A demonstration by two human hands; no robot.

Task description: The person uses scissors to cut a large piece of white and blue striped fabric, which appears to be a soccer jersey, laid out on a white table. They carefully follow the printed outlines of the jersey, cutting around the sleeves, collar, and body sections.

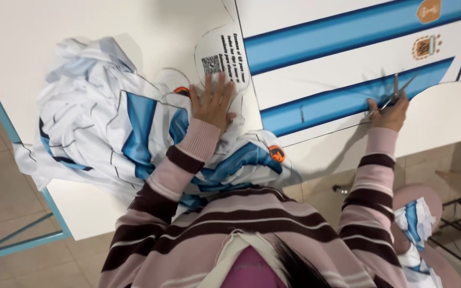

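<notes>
Scissors at the edge of a striped printed sheet, other hand pinning it flat.

The right hand grips scissors on the blue-and-white sheet lying on the worktop; the left hand, fingers spread, presses it flat beside crumpled cut fabric. If that hand slackens, the sheet may shift and the cut could wander. The blades' opening is hard to make out.
</notes>
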